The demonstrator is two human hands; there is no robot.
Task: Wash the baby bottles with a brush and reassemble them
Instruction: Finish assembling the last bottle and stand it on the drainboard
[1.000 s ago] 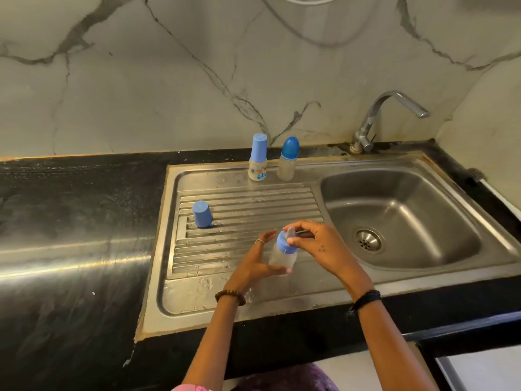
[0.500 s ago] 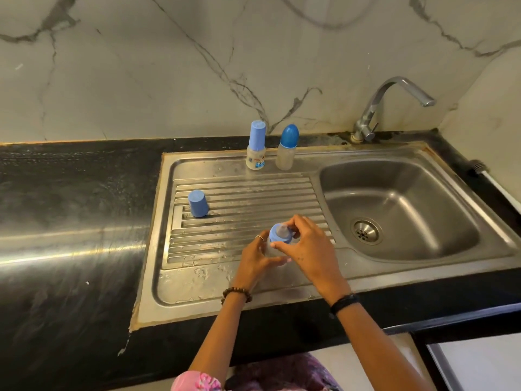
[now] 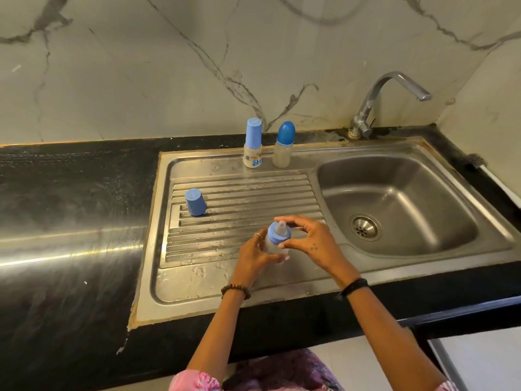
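At lower centre of the frame, our left hand [image 3: 255, 256] grips the small bottle [image 3: 275, 245] over the drainboard [image 3: 239, 198] while our right hand [image 3: 313, 241], shifted round since a second ago, pinches its blue collar [image 3: 279, 235], probably screwing it tight.

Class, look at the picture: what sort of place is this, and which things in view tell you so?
Most likely a home kitchen: a stainless steel sink with ribbed drainboard set in a black stone counter, a curved chrome tap, and marble-patterned wall tiles.
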